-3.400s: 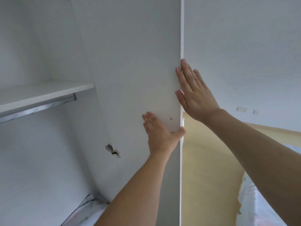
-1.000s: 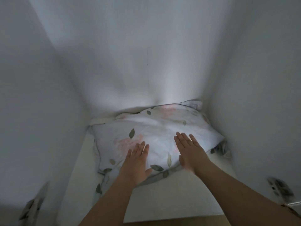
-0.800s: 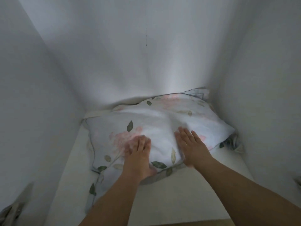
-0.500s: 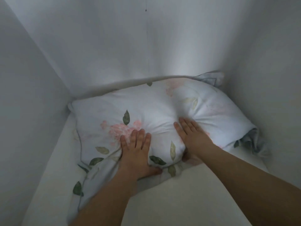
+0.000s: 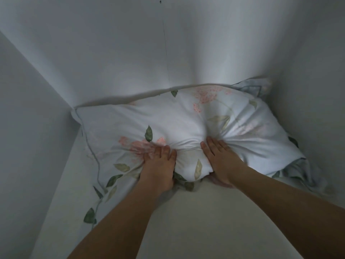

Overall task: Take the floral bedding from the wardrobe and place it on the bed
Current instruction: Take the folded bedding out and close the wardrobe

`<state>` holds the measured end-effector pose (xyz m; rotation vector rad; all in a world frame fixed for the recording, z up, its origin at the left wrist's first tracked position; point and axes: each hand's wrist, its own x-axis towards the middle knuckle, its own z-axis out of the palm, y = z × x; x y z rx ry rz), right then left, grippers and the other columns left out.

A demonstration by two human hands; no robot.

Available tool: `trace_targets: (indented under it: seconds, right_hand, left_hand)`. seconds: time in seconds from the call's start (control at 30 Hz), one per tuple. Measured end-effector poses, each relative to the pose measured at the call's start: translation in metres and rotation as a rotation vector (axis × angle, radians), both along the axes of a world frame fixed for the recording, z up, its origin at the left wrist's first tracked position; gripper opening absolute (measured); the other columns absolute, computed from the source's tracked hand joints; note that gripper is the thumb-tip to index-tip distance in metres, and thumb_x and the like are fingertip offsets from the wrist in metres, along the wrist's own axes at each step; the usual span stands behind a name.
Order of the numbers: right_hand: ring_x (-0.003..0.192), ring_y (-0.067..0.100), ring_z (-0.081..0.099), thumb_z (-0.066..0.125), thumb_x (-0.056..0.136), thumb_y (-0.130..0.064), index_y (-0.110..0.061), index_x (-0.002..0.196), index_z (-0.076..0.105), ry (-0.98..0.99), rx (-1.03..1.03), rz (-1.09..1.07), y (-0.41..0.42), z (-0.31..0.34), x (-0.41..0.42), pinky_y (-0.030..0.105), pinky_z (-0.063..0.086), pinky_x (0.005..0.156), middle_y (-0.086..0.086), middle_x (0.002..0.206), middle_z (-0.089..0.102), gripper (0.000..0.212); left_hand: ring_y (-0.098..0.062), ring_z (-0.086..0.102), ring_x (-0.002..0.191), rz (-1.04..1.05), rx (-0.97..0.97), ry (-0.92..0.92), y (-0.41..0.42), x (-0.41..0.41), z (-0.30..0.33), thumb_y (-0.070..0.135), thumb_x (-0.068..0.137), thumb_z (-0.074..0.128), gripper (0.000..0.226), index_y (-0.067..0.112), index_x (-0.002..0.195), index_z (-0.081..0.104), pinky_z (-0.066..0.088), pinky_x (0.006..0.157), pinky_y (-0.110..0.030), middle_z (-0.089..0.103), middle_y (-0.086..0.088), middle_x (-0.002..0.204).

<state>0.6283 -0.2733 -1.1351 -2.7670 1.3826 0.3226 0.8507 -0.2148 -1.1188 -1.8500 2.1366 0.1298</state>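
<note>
- While the floral bedding [image 5: 186, 128] is lying bunched on the wardrobe floor [image 5: 214, 212], pushed into the back edge and filling the span from the back-left corner to the back-right corner, its loose left hem [image 5: 97, 184] is trailing forward along the left edge; in a lift that tail is likely dangling low and catching a foot.
- The left hand [image 5: 158, 169] is pressing down on the front fold with its fingers [image 5: 164, 151] curling in and gathering cloth, apparently gripping only the top layer; if so, the cover is risking sliding off the filling and the bundle unfolding.
- The right hand [image 5: 222, 161] is lying beside it, close but apart, fingers [image 5: 212, 146] fairly flat and together on top while the thumb seems to be tucking under the front edge, though that part is hidden; whether it is truly holding anything cannot be told, and a weak hold here is inviting a lopsided sag.
- Crumpled cloth [image 5: 302, 174] is wedging into the back-right corner against the right wall [image 5: 317, 90], so a pull straight forward is risking a snag there.
</note>
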Motion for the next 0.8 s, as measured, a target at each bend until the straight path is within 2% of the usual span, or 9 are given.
trace_targets:
  seconds: [0.1,0.13,0.2,0.27,0.37,0.43,0.53,0.67,0.8]
  right_hand:
    - [0.126,0.042,0.050,0.075,0.054,-0.062,0.002,0.143,0.038,0.011,-0.012,-0.012,-0.003,-0.008,0.003,0.049,0.034,0.108,0.031,0.140,0.046,0.115]
    - [0.124,0.042,0.053,0.076,0.053,-0.060,0.002,0.141,0.040,0.007,-0.036,-0.004,-0.004,-0.009,0.004,0.050,0.037,0.106,0.031,0.138,0.048,0.114]
    - [0.136,0.042,0.037,0.068,0.071,-0.053,0.001,0.149,0.022,0.001,-0.064,-0.014,0.001,-0.008,0.006,0.049,0.023,0.116,0.031,0.149,0.030,0.105]
    - [0.145,0.037,0.018,0.048,0.091,-0.042,-0.001,0.152,0.002,0.106,-0.019,-0.068,0.012,0.002,0.012,0.046,0.009,0.121,0.026,0.157,0.010,0.087]
    - [0.142,0.038,0.024,0.033,0.099,-0.027,0.003,0.150,0.003,0.226,0.010,-0.095,0.034,0.016,0.022,0.047,0.015,0.118,0.028,0.155,0.015,0.067]
    - [0.135,0.038,0.034,0.036,0.099,-0.022,0.006,0.149,0.011,0.280,0.019,-0.105,0.050,0.026,0.026,0.046,0.027,0.112,0.029,0.150,0.026,0.062]
    - [0.129,0.033,0.045,0.041,0.097,-0.015,0.003,0.144,0.031,0.340,0.093,-0.046,0.084,0.045,0.025,0.042,0.039,0.105,0.019,0.143,0.044,0.051]
    - [0.109,0.026,0.063,0.050,0.092,-0.012,-0.014,0.117,0.064,0.326,0.158,0.040,0.128,0.099,0.014,0.035,0.049,0.092,0.006,0.121,0.065,0.029]
    - [0.102,0.025,0.067,0.056,0.089,-0.020,-0.018,0.108,0.067,0.263,0.122,0.021,0.142,0.225,0.016,0.030,0.047,0.078,0.002,0.111,0.069,0.022]
  left_hand:
    - [-0.037,0.017,0.144,-0.008,0.002,-0.038,-0.002,-0.002,0.001,0.040,0.087,0.056,0.084,0.015,0.154,0.011,0.026,0.111,-0.058,0.011,-0.014,0.160]
    - [-0.037,0.020,0.143,-0.013,-0.001,-0.045,-0.003,-0.004,0.003,0.038,0.087,0.057,0.083,0.014,0.153,0.014,0.028,0.110,-0.056,0.014,-0.015,0.159]
    - [-0.037,0.028,0.139,-0.029,-0.026,-0.069,-0.001,-0.010,0.009,0.033,0.087,0.058,0.077,0.011,0.151,0.021,0.034,0.106,-0.049,0.024,-0.017,0.154]
    - [-0.036,0.036,0.133,-0.051,-0.034,-0.105,0.004,-0.016,0.013,0.027,0.090,0.054,0.065,0.008,0.147,0.030,0.038,0.102,-0.043,0.031,-0.018,0.150]
    - [-0.035,0.042,0.130,-0.051,0.001,-0.124,0.020,-0.020,0.012,0.021,0.095,0.044,0.052,0.007,0.145,0.037,0.040,0.101,-0.041,0.031,-0.020,0.152]
    - [-0.034,0.054,0.119,-0.058,0.017,-0.100,0.037,-0.021,0.016,0.016,0.095,0.043,0.043,0.009,0.137,0.050,0.045,0.094,-0.040,0.046,-0.016,0.143]
    - [-0.029,0.064,0.106,-0.052,0.060,-0.053,0.070,-0.025,0.028,0.009,0.094,0.044,0.030,0.009,0.119,0.062,0.050,0.087,-0.037,0.065,-0.011,0.120]
    - [-0.028,0.064,0.104,0.016,0.196,0.062,0.114,-0.023,0.062,0.018,0.094,0.050,0.027,0.008,0.115,0.063,0.050,0.089,-0.035,0.067,-0.012,0.116]
    - [-0.026,0.059,0.112,0.156,0.215,0.200,0.125,-0.018,0.168,0.029,0.093,0.056,0.035,0.009,0.121,0.059,0.044,0.097,-0.033,0.062,-0.010,0.122]
